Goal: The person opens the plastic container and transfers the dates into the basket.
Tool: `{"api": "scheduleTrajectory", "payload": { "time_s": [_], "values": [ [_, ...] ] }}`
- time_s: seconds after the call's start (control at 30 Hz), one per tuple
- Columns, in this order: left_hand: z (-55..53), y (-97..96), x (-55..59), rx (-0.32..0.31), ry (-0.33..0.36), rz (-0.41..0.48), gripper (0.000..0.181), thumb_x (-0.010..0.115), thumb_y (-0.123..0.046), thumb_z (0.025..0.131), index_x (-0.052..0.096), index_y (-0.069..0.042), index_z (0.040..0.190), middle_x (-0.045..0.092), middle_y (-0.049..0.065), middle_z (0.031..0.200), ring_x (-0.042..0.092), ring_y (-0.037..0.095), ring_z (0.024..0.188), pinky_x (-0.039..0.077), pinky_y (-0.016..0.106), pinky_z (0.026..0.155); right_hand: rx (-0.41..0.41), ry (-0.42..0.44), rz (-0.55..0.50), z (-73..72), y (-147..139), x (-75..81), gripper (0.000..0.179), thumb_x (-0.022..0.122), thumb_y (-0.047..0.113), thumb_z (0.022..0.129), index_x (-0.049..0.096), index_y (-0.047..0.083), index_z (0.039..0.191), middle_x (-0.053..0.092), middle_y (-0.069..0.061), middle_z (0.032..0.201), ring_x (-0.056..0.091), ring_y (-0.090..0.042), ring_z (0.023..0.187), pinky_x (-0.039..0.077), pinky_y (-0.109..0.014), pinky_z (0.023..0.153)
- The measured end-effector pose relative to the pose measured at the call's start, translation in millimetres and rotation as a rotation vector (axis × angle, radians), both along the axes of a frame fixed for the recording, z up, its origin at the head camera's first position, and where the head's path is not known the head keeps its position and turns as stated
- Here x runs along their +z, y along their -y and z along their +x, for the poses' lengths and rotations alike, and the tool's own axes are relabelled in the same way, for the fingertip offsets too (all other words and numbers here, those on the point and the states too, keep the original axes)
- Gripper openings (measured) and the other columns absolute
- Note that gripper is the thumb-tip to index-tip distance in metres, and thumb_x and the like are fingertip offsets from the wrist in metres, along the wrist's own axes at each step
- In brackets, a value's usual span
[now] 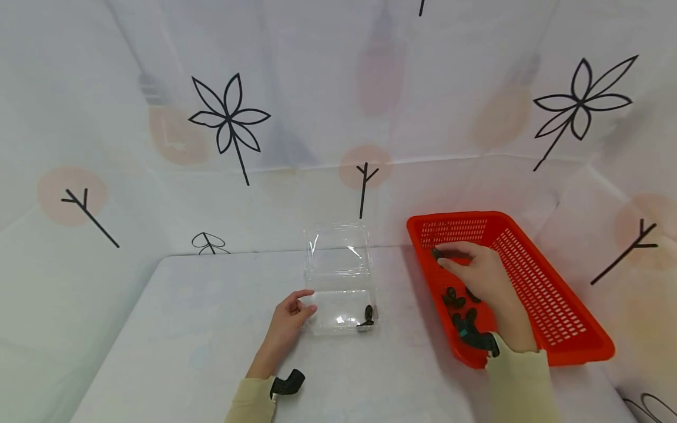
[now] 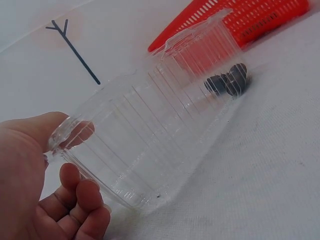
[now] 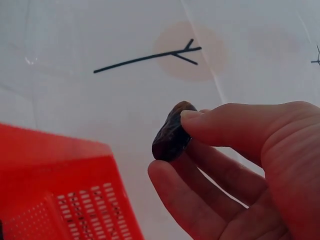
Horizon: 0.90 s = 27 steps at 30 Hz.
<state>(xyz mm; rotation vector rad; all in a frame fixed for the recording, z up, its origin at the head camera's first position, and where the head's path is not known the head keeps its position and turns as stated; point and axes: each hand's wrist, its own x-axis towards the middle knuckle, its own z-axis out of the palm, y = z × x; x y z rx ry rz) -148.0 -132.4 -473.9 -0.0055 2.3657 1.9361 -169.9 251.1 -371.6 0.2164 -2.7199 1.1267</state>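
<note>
A clear plastic clamshell box (image 1: 333, 308) stands on the table with its lid (image 1: 338, 249) folded back. My left hand (image 1: 288, 320) holds the box's left rim; in the left wrist view a finger (image 2: 82, 134) shows through the plastic and other fingers (image 2: 89, 195) curl outside. Several dark oval pieces (image 1: 368, 314) lie in the box's near right corner. Over the left part of a red basket (image 1: 560, 294), my right hand (image 1: 478, 273) pinches one dark, glossy oval piece (image 3: 172, 132) between thumb and fingertips. Its exact kind is unclear.
More dark oval pieces (image 1: 453, 298) lie in the basket's left part, some hidden by my right hand and wrist. The basket stands right of the box, its long perforated side slanting toward me. A white patterned cloth (image 1: 317, 135) hangs behind the table (image 1: 211, 329).
</note>
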Motion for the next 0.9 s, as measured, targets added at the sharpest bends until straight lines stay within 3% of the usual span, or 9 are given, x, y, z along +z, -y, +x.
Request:
{"api": "scheduleTrajectory", "payload": {
  "time_s": [0.23, 0.6, 0.9],
  "values": [
    [0.2, 0.4, -0.7, 0.011, -0.014, -0.004, 0.036, 0.07, -0.006, 0.091, 0.064, 0.001, 0.126, 0.047, 0.003, 0.076, 0.041, 0.009, 0.063, 0.035, 0.022, 0.059, -0.017, 0.079, 0.041, 1.2, -25.0, -8.0, 0.031, 0.071, 0.022, 0.094, 0.07, 0.009, 0.121, 0.069, -0.015, 0.115, 0.061, -0.031, 0.099, 0.052, -0.034, 0.071],
    [-0.2, -0.2, -2.0, 0.025, -0.016, -0.014, 0.035, 0.071, -0.005, 0.09, 0.064, 0.001, 0.124, 0.047, 0.002, 0.074, 0.041, 0.009, 0.063, 0.034, 0.022, 0.058, 0.088, 0.191, 0.06, -8.2, -33.7, -21.4, 0.032, 0.07, 0.016, 0.094, 0.067, 0.003, 0.124, 0.067, -0.017, 0.118, 0.061, -0.034, 0.104, 0.053, -0.035, 0.076],
    [-0.5, 0.0, -2.7, 0.018, -0.002, -0.009, 0.036, 0.071, -0.007, 0.091, 0.064, 0.0, 0.125, 0.047, 0.002, 0.074, 0.041, 0.01, 0.064, 0.035, 0.022, 0.058, 0.081, 0.173, 0.071, -12.1, -32.9, -25.8, 0.029, 0.07, 0.013, 0.093, 0.069, 0.002, 0.12, 0.069, -0.015, 0.113, 0.063, -0.031, 0.099, 0.053, -0.037, 0.077]
  ]
}}
